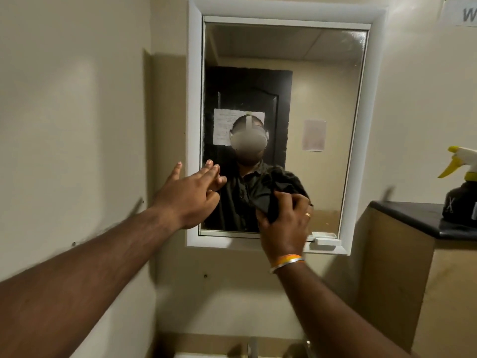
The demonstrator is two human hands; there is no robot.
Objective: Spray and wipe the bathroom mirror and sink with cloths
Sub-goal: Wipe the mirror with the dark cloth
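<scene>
A white-framed mirror hangs on the cream wall ahead. My right hand grips a dark cloth and presses it against the lower middle of the glass. My left hand rests with straight fingers against the mirror's left frame edge and holds nothing. A spray bottle with a white and yellow trigger head and a dark body stands on a black-topped ledge at the right. The sink is only a pale sliver at the bottom edge.
The black-topped wooden cabinet juts out at the right, close to the mirror's frame. A tap shows dimly at the bottom centre. A wall corner runs down the left of the mirror. A paper sign is at the top right.
</scene>
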